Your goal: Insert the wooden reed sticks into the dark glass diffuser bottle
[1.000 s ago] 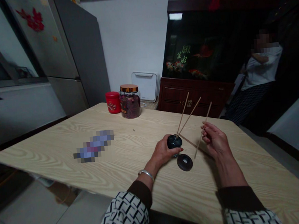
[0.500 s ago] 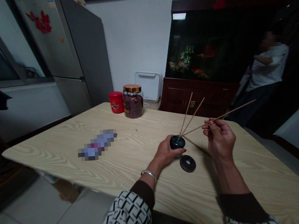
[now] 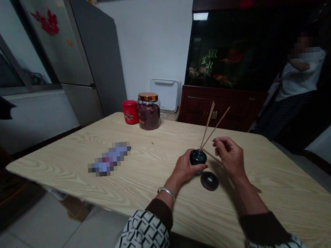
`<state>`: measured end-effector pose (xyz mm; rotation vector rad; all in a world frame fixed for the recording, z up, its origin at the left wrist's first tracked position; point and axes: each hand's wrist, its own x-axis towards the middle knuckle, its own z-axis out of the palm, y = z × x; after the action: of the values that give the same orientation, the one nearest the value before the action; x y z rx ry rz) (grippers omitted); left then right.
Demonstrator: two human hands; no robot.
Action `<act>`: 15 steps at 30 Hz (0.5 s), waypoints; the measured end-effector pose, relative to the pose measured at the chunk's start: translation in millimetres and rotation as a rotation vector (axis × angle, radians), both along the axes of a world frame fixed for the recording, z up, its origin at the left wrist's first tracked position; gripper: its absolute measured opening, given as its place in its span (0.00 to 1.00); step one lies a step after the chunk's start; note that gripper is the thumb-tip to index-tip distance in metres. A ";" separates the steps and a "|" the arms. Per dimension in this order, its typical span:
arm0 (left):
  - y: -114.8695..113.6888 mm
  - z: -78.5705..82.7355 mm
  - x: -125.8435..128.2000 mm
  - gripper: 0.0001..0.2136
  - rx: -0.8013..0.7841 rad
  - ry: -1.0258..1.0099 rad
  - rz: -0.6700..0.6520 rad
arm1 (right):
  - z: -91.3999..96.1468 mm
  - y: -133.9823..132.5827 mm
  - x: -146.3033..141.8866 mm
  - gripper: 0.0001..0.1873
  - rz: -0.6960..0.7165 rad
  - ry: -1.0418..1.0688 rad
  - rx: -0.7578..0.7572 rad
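Note:
My left hand point(image 3: 183, 167) is wrapped round a small dark round bottle point(image 3: 198, 157) standing on the light wooden table point(image 3: 135, 180). Two thin wooden sticks point(image 3: 211, 123) lean up and to the right out of the bottle's mouth. My right hand point(image 3: 228, 154) is just right of the bottle with its fingers pinched together on another thin stick point(image 3: 214, 157). That stick runs from the bottle's mouth under the hand, and its far end point(image 3: 258, 189) shows on the table behind my wrist. A dark round cap point(image 3: 209, 181) lies on the table in front of the bottle.
At the table's far edge stand a glass jar with a copper lid point(image 3: 149, 110) and a red tin point(image 3: 130, 112). A blurred flat item point(image 3: 109, 163) lies left of centre. Behind are a fridge point(image 3: 91, 57), a fish tank on a dark cabinet point(image 3: 229, 58), and a person point(image 3: 299, 79) standing at the right.
My right hand has come in closer to the bottle and lower. The long stick it held pointing out to the right no longer sticks up; a stick now lies low under the hand.

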<state>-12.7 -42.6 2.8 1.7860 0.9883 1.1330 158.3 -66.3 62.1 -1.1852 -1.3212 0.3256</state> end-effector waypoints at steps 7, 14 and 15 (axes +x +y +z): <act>2.1 -3.1 0.9 0.31 -0.007 0.000 -0.003 | -35.5 5.6 76.6 0.07 -0.218 -0.789 -0.626; 0.5 -2.0 -0.3 0.30 -0.003 -0.013 -0.008 | -40.7 6.5 67.4 0.06 -0.277 -0.886 -0.772; 0.2 -1.9 -0.5 0.30 -0.005 -0.017 -0.010 | -40.1 6.5 66.4 0.06 -0.272 -0.877 -0.773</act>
<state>-13.1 -42.3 0.9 1.7727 0.9704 1.1364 224.7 -59.8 22.0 -2.3070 -1.8044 0.0996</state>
